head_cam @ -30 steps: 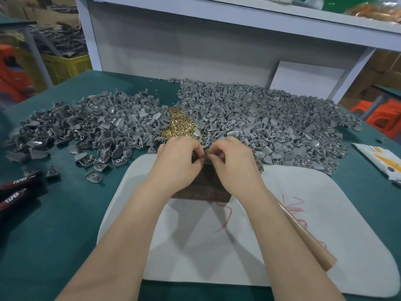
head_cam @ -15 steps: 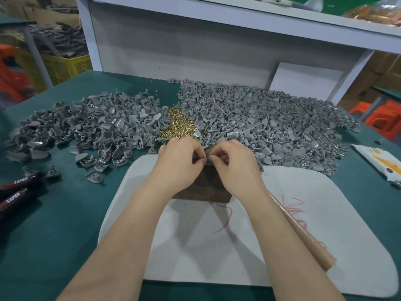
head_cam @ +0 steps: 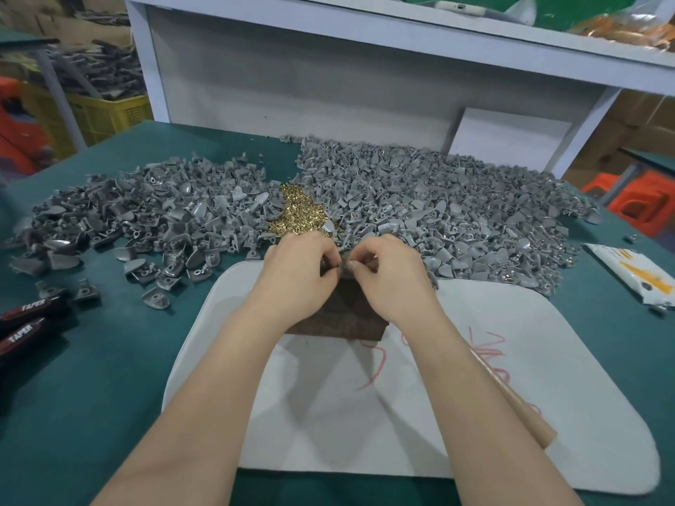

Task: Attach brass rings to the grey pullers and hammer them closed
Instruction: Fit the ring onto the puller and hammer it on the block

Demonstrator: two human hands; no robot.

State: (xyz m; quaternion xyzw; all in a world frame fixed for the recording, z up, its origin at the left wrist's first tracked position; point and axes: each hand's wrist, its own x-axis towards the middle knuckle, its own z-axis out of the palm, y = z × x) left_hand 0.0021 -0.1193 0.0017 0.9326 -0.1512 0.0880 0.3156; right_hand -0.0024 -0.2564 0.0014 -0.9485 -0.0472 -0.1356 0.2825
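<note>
Green table (head_cam: 109,359); pinched puller (head_cam: 344,275) mostly hidden

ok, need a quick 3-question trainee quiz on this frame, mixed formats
1. True or false: the brass rings lie in a small heap between the two heaps of grey pullers.
2. What are the left hand and right hand doing? A: pinching a small grey piece together above the dark block. B: swinging a hammer. C: lying open and flat, far apart.
3. Fill in: the wooden handle lies on the white mat beside the ___ forearm.
Key: 1 true; 2 A; 3 right.
</note>
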